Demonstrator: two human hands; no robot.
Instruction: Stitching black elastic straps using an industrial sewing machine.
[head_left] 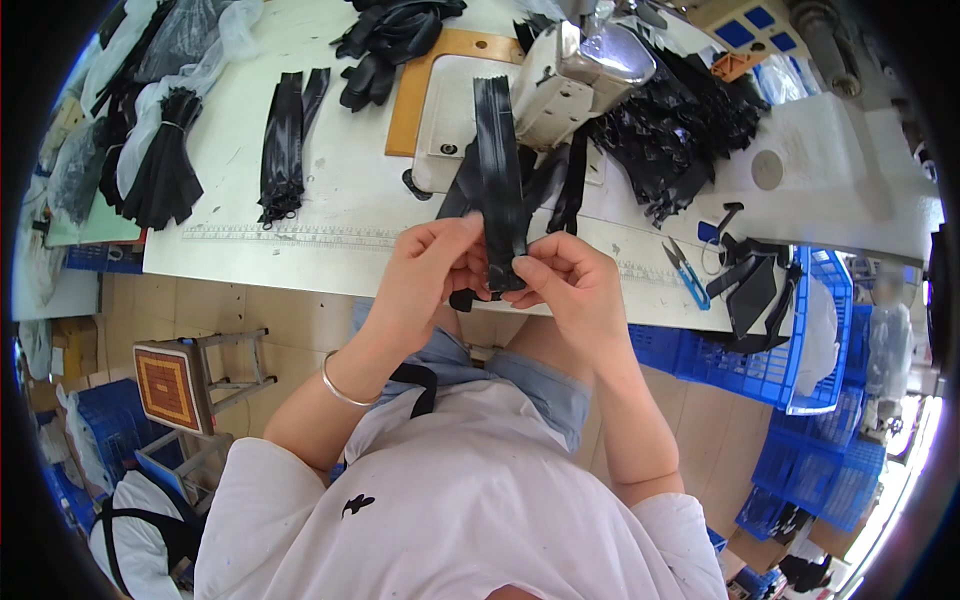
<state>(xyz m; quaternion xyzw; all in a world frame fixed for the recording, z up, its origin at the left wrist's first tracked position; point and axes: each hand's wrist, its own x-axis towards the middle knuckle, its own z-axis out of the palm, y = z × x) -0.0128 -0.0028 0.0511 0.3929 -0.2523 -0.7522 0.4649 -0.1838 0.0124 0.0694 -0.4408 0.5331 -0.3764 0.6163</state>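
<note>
A black zipper (497,160) stretches away from me over the table's front edge, its far end lying at the sewing machine (580,75). On its near end, my left hand (432,270) is closed at the left side, fingers pinched against the strip. From the right, my right hand (572,282) pinches the same end between thumb and fingers. More black strips (545,180) lie under and beside the held one, partly covered by it. The fingertips hide part of the zipper's near end.
Black zipper bundles (283,150) lie to the left, and a shiny black heap (680,125) lies right of the machine. Blue-handled snips (688,275) rest near the front edge. A blue crate (820,340) stands at right, a stool (172,388) at lower left. Another person (150,530) shows behind.
</note>
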